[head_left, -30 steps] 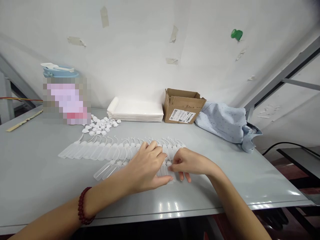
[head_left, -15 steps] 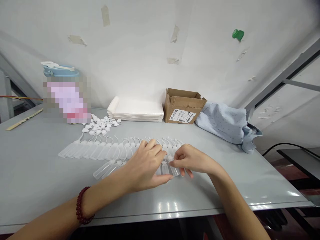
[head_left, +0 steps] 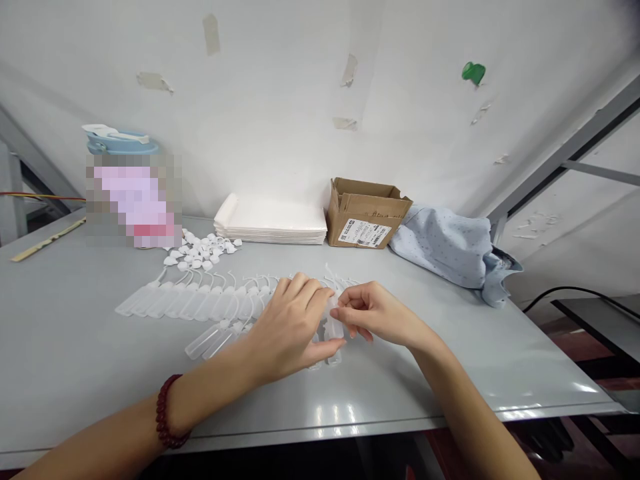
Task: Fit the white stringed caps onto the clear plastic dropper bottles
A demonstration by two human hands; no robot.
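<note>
A row of small clear plastic bottles (head_left: 190, 301) with thin white tubes lies across the grey table (head_left: 75, 347). My left hand (head_left: 290, 327) curls over the right end of that row, thumb and fingers closed around a few bottles. My right hand (head_left: 373, 312) pinches the top of one clear bottle (head_left: 334, 328) and holds it slightly raised, right beside my left fingers. Two more bottles (head_left: 210, 340) lie loose in front of the row. A pile of small white caps (head_left: 200, 250) sits behind the row.
A stack of white padded sheets (head_left: 273, 223) and an open cardboard box (head_left: 365, 212) stand against the wall. A crumpled light blue cloth (head_left: 450, 247) lies at the right. A blurred pink container (head_left: 133, 197) stands at the back left. The table's front edge runs just below my wrists.
My right hand has lifted one bottle up off the table at the row's right end. My left hand has shifted slightly back and stays on the bottles.
</note>
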